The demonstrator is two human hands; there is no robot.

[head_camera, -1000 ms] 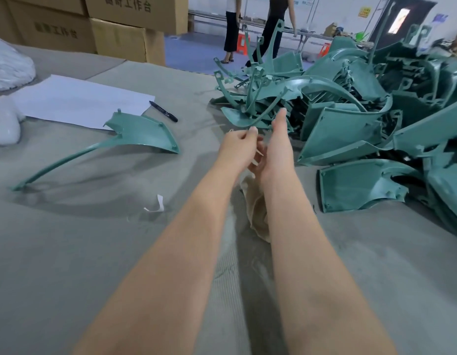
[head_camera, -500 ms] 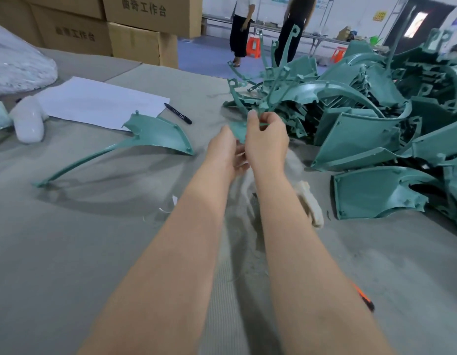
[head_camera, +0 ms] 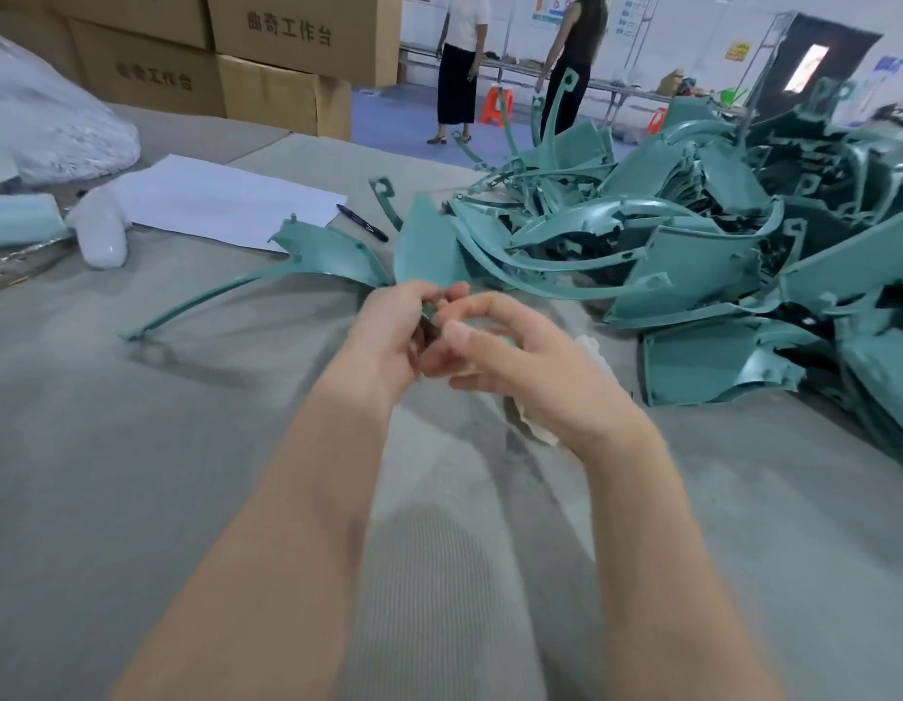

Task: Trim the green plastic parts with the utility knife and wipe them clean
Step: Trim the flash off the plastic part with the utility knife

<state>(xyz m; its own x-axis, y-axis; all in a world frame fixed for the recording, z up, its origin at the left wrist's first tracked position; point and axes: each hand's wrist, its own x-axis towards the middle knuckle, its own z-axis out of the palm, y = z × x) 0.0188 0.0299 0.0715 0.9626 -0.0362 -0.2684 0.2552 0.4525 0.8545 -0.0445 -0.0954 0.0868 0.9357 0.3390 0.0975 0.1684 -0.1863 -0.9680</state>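
Drawn nearer the body since half a second ago. Under right wrist, rag (head_camera: 535,430), handy for wiping. At centre, left hand (head_camera: 383,341) pinching green plastic part (head_camera: 424,245) upright, likely for edge inspection; right hand (head_camera: 520,361) curled alongside, grip unclear. Beyond at 2 o'clock, parts pile (head_camera: 692,255).

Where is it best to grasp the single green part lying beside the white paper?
Probably the broad panel end of the single green part, from the near side: it arches off the table, leaving its edge free to pinch. The thin arm would likely flex.
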